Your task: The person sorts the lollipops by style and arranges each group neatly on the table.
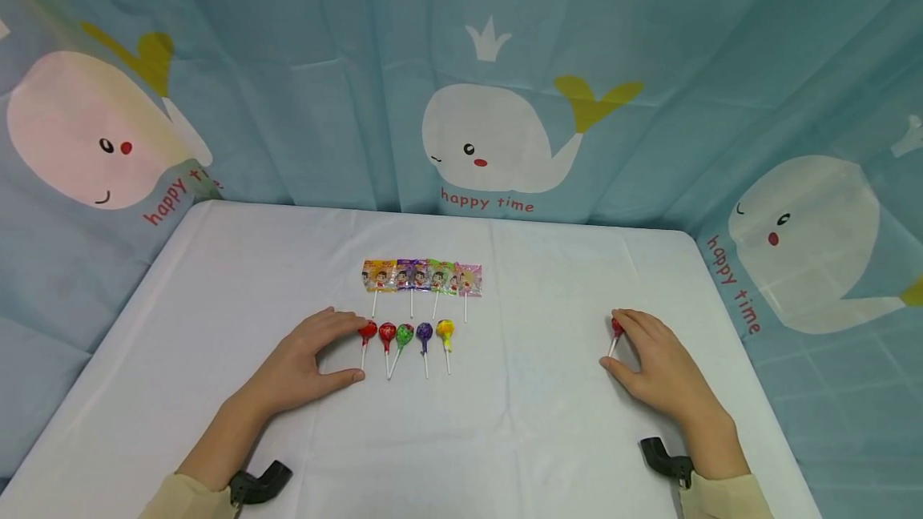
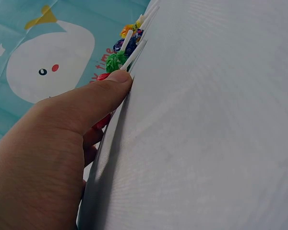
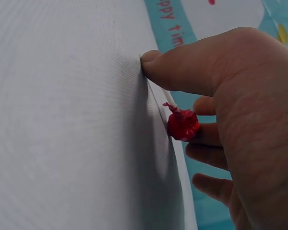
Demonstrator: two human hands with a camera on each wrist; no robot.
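Observation:
My left hand (image 1: 312,363) rests on the white table, its fingertips touching the head of a red lollipop (image 1: 367,331), the leftmost of a row. Its thumb lies beside that lollipop's stick, apart from the fingers. Rightward in the row come another red lollipop (image 1: 387,332), a green one (image 1: 405,333), a purple one (image 1: 424,331) and a yellow one (image 1: 445,330). Far to the right, my right hand (image 1: 659,363) touches a single red lollipop (image 3: 183,124) with its fingertips. The thumb there stays apart from the candy head, near the stick's end.
Behind the row lie flat wrapped lollipops: orange (image 1: 379,275), purple (image 1: 413,274), green (image 1: 442,276) and pink (image 1: 470,279). White cloth covers the table (image 1: 505,423). A blue whale-print curtain (image 1: 324,102) hangs along the back and sides.

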